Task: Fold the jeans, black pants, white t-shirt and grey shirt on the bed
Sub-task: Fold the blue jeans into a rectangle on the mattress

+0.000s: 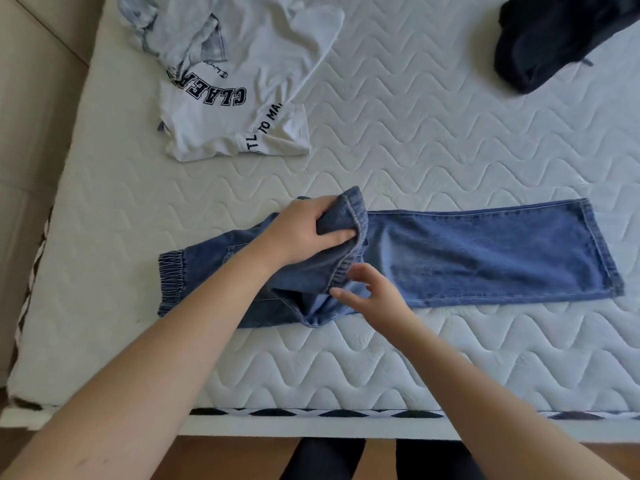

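Note:
Blue jeans lie across the near half of the bed, elastic waistband at the left, one leg stretched out to the right. My left hand grips the hem of the other leg, which is doubled back over the waist part. My right hand hovers just below that hem with relaxed, spread fingers, touching or nearly touching the denim. A white t-shirt with dark lettering lies crumpled at the far left, with a light grey shirt bunched on its far end. Black pants sit in a heap at the far right.
The white quilted mattress has bare surface between the clothes and along the near edge. A beige headboard or wall runs along the left side. My dark-clad legs stand on a wooden floor at the bed's front edge.

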